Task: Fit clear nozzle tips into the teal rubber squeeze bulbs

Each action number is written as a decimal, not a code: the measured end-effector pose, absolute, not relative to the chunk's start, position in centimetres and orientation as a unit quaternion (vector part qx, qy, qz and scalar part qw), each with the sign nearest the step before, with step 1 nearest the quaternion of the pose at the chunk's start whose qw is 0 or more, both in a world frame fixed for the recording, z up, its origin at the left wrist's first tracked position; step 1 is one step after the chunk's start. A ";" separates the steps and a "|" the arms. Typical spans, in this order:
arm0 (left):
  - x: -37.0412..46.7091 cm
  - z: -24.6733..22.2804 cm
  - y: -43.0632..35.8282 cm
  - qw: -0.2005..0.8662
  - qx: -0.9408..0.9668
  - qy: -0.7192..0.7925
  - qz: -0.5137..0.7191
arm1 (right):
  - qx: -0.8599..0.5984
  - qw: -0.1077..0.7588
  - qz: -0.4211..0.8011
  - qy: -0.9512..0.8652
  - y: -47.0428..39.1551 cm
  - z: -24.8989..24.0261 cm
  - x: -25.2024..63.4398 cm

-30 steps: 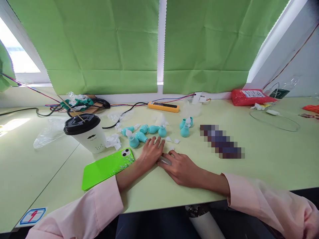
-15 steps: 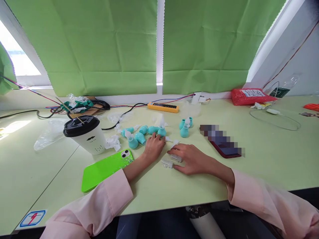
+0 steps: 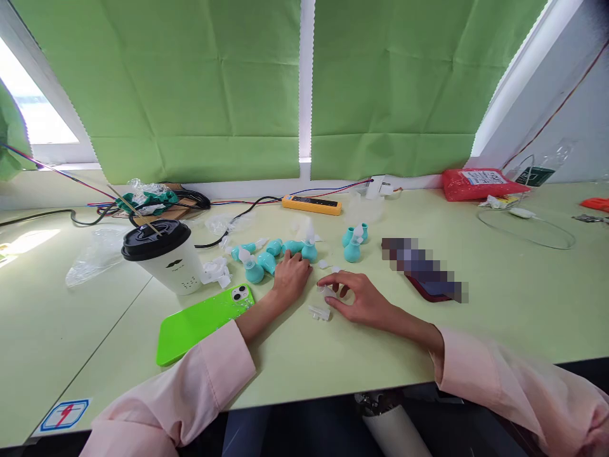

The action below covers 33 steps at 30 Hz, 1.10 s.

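Right hand [image 3: 359, 297] pinches a small clear plastic piece [image 3: 327, 292], thumb against fingers; matching translucent piece [image 3: 319, 313] lies loose beside it, on the pale green table [image 3: 304, 368]. Left hand [image 3: 292, 278] curled palm-down against glossy turquoise bulbs [image 3: 254, 273]; can't tell its grip. At least three bulbs wear frosted tips [image 3: 309, 231]; others show none.

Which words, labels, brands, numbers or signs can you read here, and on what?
No text reads with certainty.
Blue-bordered sticker, lower left: one red character, perhaps "4" or "9"; can't tell which.
Paper cup: black moustache-like mark; lettering under it too small to read.
Red packet: print on its white label too small.
Clear bottle: dark green label, print unreadable.
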<state>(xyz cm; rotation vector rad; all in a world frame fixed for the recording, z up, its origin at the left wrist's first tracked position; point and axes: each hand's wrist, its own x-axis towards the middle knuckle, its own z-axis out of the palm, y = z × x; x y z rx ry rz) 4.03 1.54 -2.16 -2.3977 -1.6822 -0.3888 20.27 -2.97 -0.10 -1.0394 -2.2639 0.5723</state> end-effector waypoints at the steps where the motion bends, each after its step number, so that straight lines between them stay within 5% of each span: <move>1: 4.0 -2.1 1.5 0.095 -0.809 -0.566 -0.130 | -0.389 0.313 0.263 -0.825 -2.9 -0.1 20.2; 8: 3.9 -2.0 1.6 0.058 -0.836 -0.521 -0.160 | -0.371 0.339 0.555 -0.663 -2.4 -0.3 19.8; 21: 4.5 -1.3 1.5 -0.055 -0.815 -0.528 -0.233 | -0.373 0.427 0.581 -0.584 -2.5 0.0 19.8; 28: 3.6 -0.7 -1.8 -0.511 -0.590 -0.479 -0.401 | -0.372 0.450 0.564 -0.584 -2.5 -0.6 20.7; 33: 3.2 -1.2 -2.6 -0.641 -0.485 -0.417 -0.425 | -0.358 0.429 0.576 -0.597 -2.7 -0.9 20.6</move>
